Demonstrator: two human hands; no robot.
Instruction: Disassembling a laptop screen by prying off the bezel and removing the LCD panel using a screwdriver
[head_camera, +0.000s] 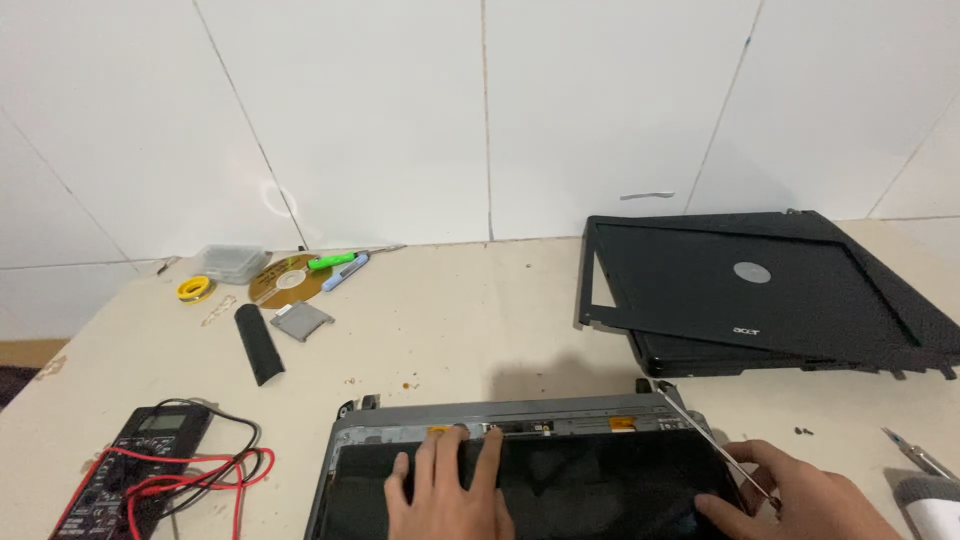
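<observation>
Head view: both hands (447, 490) (800, 495) press laptop screen panel (600, 480) near table edge.

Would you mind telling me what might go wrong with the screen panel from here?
The left hand presses flat on the bare screen panel, so it may crack or smudge. The right hand works a thin metal tool along the panel's right edge, which might scratch it. Two small screws lie loose on the table and may get lost.

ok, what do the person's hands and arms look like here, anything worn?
Both hands are bare: no gloves, rings or watch show. The left hand shows only fingers and the back of the hand; the frame cuts it before the wrist. The right hand shows up to the wrist, with no sleeve visible.
</observation>
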